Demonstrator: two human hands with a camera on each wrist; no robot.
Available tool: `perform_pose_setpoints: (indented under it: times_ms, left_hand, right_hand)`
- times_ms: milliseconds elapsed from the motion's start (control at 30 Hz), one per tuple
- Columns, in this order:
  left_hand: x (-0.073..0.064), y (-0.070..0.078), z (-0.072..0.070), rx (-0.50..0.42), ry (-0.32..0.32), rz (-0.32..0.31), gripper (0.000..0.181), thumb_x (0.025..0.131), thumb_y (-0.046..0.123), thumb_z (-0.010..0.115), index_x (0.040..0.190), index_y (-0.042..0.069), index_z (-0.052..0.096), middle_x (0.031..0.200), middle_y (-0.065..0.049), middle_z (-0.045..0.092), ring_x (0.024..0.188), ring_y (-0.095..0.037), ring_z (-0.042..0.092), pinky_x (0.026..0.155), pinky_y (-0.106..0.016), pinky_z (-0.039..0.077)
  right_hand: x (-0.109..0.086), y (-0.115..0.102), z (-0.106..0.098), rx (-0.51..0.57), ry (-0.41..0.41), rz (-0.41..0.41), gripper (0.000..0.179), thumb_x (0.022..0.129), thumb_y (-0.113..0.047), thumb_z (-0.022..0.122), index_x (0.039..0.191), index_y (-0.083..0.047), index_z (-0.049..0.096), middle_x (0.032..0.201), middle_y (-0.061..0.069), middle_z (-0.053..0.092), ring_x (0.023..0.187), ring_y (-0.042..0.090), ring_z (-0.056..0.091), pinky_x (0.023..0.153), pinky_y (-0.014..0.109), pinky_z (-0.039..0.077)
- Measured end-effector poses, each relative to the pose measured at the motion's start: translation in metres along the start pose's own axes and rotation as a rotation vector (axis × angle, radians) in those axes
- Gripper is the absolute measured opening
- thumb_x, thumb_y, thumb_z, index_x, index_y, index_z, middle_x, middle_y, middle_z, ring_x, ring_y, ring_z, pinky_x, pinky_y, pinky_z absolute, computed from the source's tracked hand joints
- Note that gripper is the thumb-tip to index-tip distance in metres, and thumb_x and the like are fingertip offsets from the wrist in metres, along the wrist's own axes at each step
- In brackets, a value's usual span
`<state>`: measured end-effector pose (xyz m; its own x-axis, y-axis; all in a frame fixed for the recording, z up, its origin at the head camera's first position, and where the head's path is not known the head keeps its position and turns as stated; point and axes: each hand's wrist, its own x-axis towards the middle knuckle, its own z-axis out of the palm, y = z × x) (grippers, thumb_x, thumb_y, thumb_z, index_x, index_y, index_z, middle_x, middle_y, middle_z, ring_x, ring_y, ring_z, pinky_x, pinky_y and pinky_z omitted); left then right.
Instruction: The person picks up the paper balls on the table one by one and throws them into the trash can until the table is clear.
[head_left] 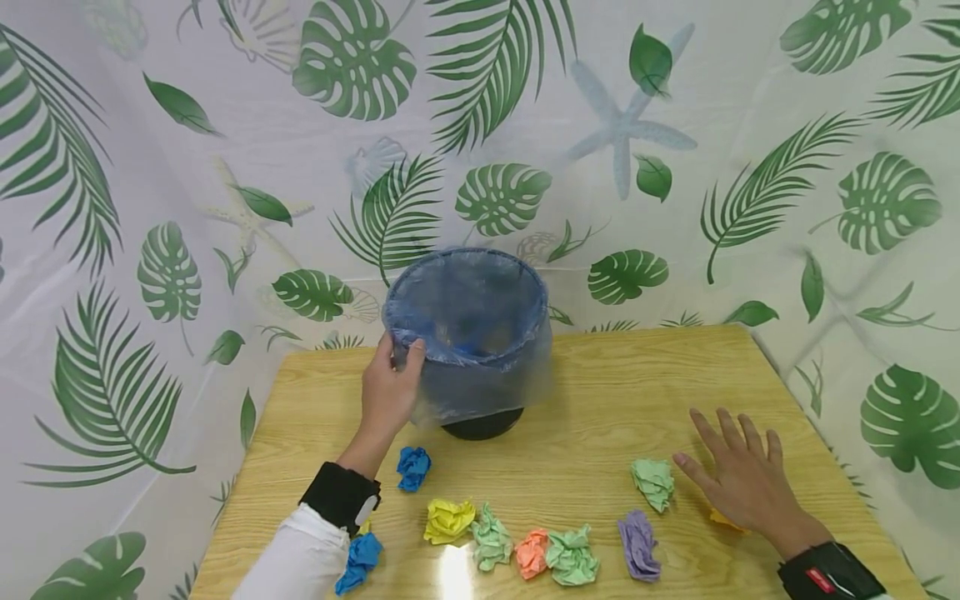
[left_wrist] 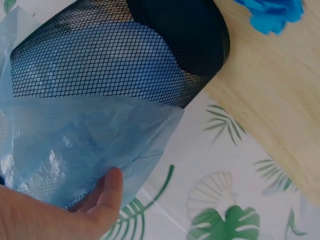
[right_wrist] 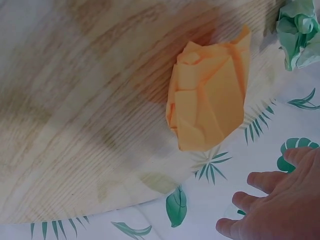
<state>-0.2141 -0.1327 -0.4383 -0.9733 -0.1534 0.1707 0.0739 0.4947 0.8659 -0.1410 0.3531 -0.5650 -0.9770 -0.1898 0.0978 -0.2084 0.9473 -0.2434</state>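
A black mesh wastebasket lined with a translucent blue plastic bag stands toward the back of the table. My left hand grips its rim at the left front, thumb on the bag near the opening. Over the table's right side, my right hand is spread with fingers apart. Partly hidden beneath it in the head view is an orange crumpled paper, which lies apart from the fingers in the right wrist view. A light green crumpled paper lies just left of that hand.
Along the front of the wooden table lie more crumpled papers: purple, green, coral, yellow and blue. Another blue one is beside the left sleeve. A leaf-patterned cloth surrounds the table.
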Motion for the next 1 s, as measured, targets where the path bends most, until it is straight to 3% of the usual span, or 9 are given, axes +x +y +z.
perform_pose_setpoints:
  times_ms: [167, 433, 567, 833, 1000]
  left_hand:
    - [0.000, 0.009, 0.013, 0.000, -0.036, -0.014, 0.078, 0.093, 0.065, 0.042, 0.152, 0.018, 0.023, 0.151, -0.009, 0.031, 0.129, -0.032, 0.038, 0.105, -0.049, 0.038]
    - [0.002, 0.015, 0.028, 0.013, -0.030, 0.006, 0.074, 0.092, 0.065, 0.044, 0.151, 0.023, 0.028, 0.150, -0.006, 0.035, 0.127, -0.029, 0.042, 0.104, -0.048, 0.039]
    - [0.003, 0.018, 0.034, 0.017, -0.034, 0.007, 0.077, 0.092, 0.066, 0.043, 0.151, 0.019, 0.028, 0.150, -0.008, 0.035, 0.128, -0.030, 0.041, 0.105, -0.048, 0.038]
    - [0.003, 0.018, 0.037, 0.029, -0.061, -0.011, 0.083, 0.090, 0.070, 0.040, 0.152, 0.017, 0.023, 0.151, -0.009, 0.032, 0.129, -0.030, 0.039, 0.105, -0.051, 0.037]
    - [0.003, 0.012, 0.036, 0.017, -0.068, 0.035, 0.085, 0.090, 0.072, 0.037, 0.153, 0.017, 0.019, 0.154, -0.004, 0.025, 0.137, -0.025, 0.027, 0.111, -0.051, 0.027]
  right_hand:
    - [0.000, 0.000, -0.001, 0.004, -0.003, 0.005, 0.077, 0.096, -0.061, 0.040, 0.155, -0.024, 0.007, 0.148, 0.032, 0.019, 0.133, 0.056, 0.007, 0.098, 0.078, -0.006]
    - [-0.001, 0.000, -0.003, 0.009, 0.008, 0.003, 0.077, 0.096, -0.060, 0.041, 0.154, -0.020, 0.014, 0.148, 0.032, 0.021, 0.132, 0.056, 0.010, 0.098, 0.078, -0.005]
    - [-0.001, 0.001, -0.002, 0.011, 0.011, 0.004, 0.076, 0.096, -0.060, 0.042, 0.154, -0.020, 0.013, 0.148, 0.032, 0.021, 0.132, 0.056, 0.009, 0.098, 0.078, -0.006]
    - [-0.001, -0.001, -0.001, 0.012, -0.006, 0.005, 0.076, 0.096, -0.060, 0.040, 0.155, -0.023, 0.009, 0.149, 0.032, 0.019, 0.132, 0.056, 0.008, 0.098, 0.078, -0.006]
    - [-0.003, -0.001, -0.002, 0.006, 0.004, 0.002, 0.076, 0.096, -0.060, 0.041, 0.155, -0.023, 0.010, 0.148, 0.032, 0.021, 0.132, 0.056, 0.010, 0.098, 0.078, -0.004]
